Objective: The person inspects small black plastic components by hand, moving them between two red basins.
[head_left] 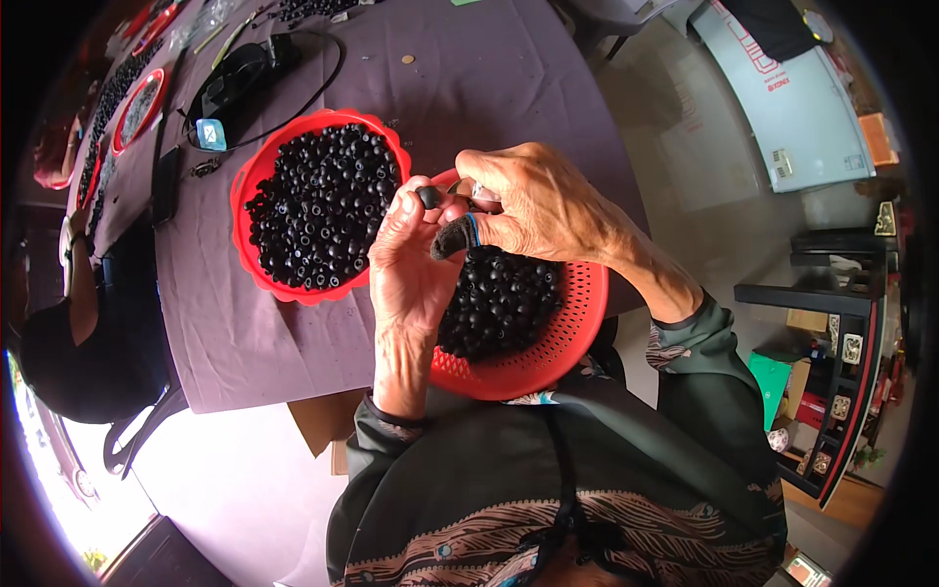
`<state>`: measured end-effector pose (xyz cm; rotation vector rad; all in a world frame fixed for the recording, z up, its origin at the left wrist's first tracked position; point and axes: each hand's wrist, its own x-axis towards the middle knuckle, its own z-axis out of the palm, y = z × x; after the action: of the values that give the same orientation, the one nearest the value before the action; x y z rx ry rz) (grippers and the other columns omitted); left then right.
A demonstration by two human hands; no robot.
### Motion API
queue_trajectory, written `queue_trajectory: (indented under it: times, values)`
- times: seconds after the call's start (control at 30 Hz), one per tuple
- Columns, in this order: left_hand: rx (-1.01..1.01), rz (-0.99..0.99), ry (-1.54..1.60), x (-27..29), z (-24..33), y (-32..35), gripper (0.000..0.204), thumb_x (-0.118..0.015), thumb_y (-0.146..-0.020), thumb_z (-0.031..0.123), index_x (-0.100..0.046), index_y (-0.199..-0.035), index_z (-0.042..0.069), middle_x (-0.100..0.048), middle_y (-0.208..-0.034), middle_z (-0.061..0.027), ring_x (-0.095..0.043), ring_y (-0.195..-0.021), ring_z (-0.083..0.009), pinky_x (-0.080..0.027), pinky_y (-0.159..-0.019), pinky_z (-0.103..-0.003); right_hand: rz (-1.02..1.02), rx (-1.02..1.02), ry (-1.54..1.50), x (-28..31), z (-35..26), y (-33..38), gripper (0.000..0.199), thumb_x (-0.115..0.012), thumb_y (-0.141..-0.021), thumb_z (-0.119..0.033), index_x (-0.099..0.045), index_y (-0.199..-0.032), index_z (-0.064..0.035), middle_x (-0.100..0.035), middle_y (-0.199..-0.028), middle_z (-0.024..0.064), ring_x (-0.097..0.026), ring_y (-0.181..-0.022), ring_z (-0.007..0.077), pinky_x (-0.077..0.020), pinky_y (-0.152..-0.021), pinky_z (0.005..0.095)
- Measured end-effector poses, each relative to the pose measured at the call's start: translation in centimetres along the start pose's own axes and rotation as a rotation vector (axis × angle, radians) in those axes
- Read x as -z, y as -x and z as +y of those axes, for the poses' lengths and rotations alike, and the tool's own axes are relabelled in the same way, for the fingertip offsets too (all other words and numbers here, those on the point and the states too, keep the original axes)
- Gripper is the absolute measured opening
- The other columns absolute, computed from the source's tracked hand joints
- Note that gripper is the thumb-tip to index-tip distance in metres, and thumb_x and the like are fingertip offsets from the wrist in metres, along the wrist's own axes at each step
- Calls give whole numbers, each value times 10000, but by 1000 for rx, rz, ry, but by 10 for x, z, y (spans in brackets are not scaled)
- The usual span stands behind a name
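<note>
My left hand is closed, fingertips up, with a small round black piece like a bead or cap pinched between thumb and fingers. Close against it, my right hand is bent inward with its fingers curled. A dark fabric sleeve with a blue edge covers one right digit. Something small may sit in the right fingertips, but I cannot make it out. Below both hands is a red perforated basket holding many black pieces. To the left, a red scalloped tray is full of similar hollow black pieces.
A purple cloth covers the table. Beyond the scalloped tray lie a black bag with a strap and a phone. Another person sits at left near another red tray. A white box stands at far right.
</note>
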<state>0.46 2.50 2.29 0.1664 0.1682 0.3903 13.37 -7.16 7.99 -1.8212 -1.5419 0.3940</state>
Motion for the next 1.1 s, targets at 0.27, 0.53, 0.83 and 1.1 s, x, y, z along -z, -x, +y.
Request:
queue_trajectory:
  times: [0.27, 0.53, 0.83, 1.1]
  values:
    - [-11, 54, -46, -10, -13, 2, 245, -594, -846, 137, -568, -1071, 42, -600, -909, -53, -570, -880, -168, -429, -899, -343, -19, 13, 97, 3, -2, 1, 232, -661, -672, -89, -454, -736, -4, -550, -634, 144, -559, -625, 349, -415, -540, 414]
    - [12, 8, -96, -9, -15, 4, 211, -611, -840, 165, -601, -1028, 69, -631, -993, -45, -582, -973, -193, -412, -920, -354, -35, 13, 92, 4, -1, 1, 263, -653, -668, -83, -407, -709, -1, -517, -622, 157, -524, -620, 380, -385, -543, 431]
    - [-11, 17, -115, -7, -16, 3, 201, -617, -830, 144, -599, -1017, 72, -626, -987, -46, -581, -967, -197, -414, -916, -359, -48, 8, 107, 6, -3, 1, 261, -648, -678, -86, -403, -716, -4, -509, -624, 160, -510, -619, 388, -368, -543, 441]
    - [-6, -10, -137, -7, -15, 3, 193, -621, -818, 128, -600, -1001, 70, -618, -990, -47, -577, -964, -195, -414, -915, -361, -72, 10, 114, 7, -4, 1, 241, -635, -693, -83, -410, -729, -2, -512, -626, 159, -513, -622, 387, -367, -543, 444]
